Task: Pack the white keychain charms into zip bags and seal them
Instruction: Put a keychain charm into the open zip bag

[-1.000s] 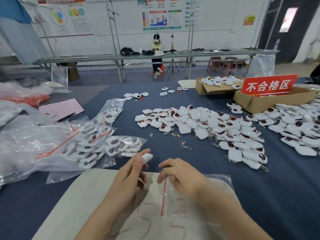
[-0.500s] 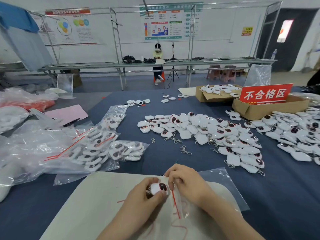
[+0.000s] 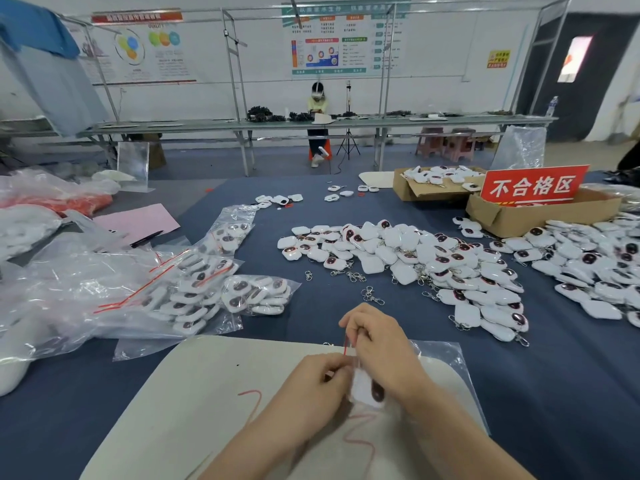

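One white charm (image 3: 371,392), its dark spot showing, sits inside a small zip bag (image 3: 356,377) held just above the far right part of the pale mat (image 3: 194,393). The bag's red zip strip (image 3: 345,349) runs between the two hands, so the step in hand looks like the sealing. To do it well, keep the charm and its ring low in the bag, away from the strip. Line the two lips up at one end, then pinch and slide along the whole length. A gap at either end would leave the bag open. Whether any of the strip is already closed cannot be told.

The left hand (image 3: 311,384) comes in from the mat's near edge, fingers curled, pinching the near end of the strip. The right hand (image 3: 379,344) arches over the bag from the mat's right side, knuckles up, fingertips pinching the far end. Much of the bag is hidden under it. Both hands are clamped on the bag.

Under them on the mat lie more clear bags (image 3: 446,356). Beyond the mat's far edge a heap of loose charms (image 3: 415,258) spreads on the blue cloth (image 3: 554,393). Off the mat's far left corner lie filled bags (image 3: 225,289). Well beyond its far right corner stands a cardboard box (image 3: 519,220) with a red sign.
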`<state>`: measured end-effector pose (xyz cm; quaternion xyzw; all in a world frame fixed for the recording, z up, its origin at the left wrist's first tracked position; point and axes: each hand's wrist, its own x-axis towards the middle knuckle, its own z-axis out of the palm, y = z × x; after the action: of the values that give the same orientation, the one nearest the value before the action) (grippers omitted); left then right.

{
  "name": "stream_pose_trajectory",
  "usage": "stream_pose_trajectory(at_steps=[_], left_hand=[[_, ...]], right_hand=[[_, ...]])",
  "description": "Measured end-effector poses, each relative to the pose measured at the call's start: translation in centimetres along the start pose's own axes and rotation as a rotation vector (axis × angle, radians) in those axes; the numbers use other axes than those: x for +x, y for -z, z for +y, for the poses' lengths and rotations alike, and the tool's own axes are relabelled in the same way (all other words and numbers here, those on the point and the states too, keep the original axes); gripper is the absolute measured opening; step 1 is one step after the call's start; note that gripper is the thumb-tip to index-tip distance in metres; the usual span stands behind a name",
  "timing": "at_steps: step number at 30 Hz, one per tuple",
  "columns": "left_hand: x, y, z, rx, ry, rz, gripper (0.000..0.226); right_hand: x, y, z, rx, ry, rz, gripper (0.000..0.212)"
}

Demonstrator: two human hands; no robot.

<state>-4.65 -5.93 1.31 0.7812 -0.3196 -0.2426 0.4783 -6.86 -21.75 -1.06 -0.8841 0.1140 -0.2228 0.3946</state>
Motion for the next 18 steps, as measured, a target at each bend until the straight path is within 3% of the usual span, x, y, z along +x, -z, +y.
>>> stream_pose_trajectory(at_steps=[5, 9, 18], left_hand=[[0.2, 0.7, 0.6, -0.152, 0.066, -0.171, 0.024], [0.1, 0.8, 0.2, 0.014, 0.050, -0.341, 0.027], [0.1, 1.7, 0.3, -0.165, 0.053, -0.399, 0.018]], right_hand=[[0.2, 0.5, -1.1, -0.014, -0.040, 0.046, 0.042], [-0.1, 0.2, -1.9, -0.012, -0.049, 0.031, 0.042], [0.3, 0.1, -1.8, 0.083, -0.092, -0.065, 0.045]])
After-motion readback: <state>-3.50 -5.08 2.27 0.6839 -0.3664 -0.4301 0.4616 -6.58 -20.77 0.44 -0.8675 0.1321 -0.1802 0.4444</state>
